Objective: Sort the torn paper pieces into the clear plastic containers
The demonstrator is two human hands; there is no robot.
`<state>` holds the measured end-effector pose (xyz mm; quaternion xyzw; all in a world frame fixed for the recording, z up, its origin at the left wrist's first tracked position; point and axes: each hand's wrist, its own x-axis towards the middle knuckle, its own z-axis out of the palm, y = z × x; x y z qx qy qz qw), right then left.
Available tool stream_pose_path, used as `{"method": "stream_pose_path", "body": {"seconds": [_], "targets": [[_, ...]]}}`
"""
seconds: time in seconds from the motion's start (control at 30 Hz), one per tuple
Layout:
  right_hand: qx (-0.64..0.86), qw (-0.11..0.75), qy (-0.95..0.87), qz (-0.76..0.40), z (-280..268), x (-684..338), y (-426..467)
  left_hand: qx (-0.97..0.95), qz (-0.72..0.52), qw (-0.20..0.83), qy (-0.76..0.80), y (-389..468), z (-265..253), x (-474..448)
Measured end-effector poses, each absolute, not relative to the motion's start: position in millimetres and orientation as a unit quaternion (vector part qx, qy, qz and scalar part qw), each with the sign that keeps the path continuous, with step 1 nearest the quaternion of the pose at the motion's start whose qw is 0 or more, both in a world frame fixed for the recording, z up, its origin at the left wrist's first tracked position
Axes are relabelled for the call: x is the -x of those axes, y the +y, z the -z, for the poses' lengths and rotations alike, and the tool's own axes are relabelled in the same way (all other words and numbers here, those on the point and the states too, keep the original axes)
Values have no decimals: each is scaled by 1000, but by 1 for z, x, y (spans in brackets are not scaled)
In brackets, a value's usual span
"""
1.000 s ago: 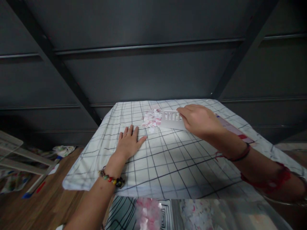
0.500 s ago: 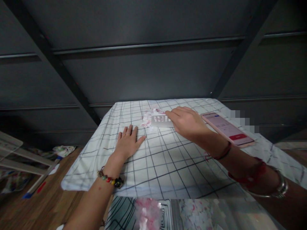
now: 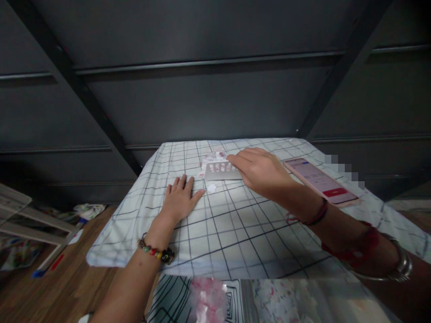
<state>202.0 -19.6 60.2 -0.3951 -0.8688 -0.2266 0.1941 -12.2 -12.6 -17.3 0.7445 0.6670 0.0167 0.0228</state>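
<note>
My left hand point(image 3: 180, 199) lies flat on the checked cloth point(image 3: 215, 233), its fingers spread and nothing in it. Farther back, my right hand point(image 3: 257, 168) is closed on the right end of a white slotted plastic piece point(image 3: 215, 175), which looks like a small basket or scraper; its exact kind is unclear. Pink-and-white scraps point(image 3: 215, 157), like torn paper, lie heaped just behind this piece. One small white scrap point(image 3: 211, 188) sits in front of it, near my left thumb. My right fingertips are partly hidden behind the hand.
A phone point(image 3: 321, 181) in a pink case lies on the cloth, right of my right hand. Dark panels point(image 3: 202, 103) rise behind the table. At the near edge are a pink bundle point(image 3: 208, 298) and clear plastic bags point(image 3: 276, 300). A white-framed stand point(image 3: 33, 224) is on the left.
My right hand and the slotted piece have shifted slightly left and nearer. A small white scrap now shows apart in front of the piece. My left hand has stayed put.
</note>
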Motion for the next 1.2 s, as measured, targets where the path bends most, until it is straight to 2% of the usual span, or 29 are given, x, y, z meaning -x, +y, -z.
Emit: {"method": "stream_pose_path", "body": {"seconds": [0.53, 0.87, 1.1, 1.2], "targets": [[335, 202, -887, 245, -73, -214, -45, -747, -25, 32, 663, -12, 18, 14], [317, 246, -898, 180, -56, -207, -38, -701, -39, 17, 712, -13, 17, 14], [360, 193, -899, 157, -64, -231, -56, -709, -34, 20, 704, -12, 18, 15], [362, 207, -894, 164, -68, -237, -60, -708, -27, 19, 705, -13, 16, 15]]}}
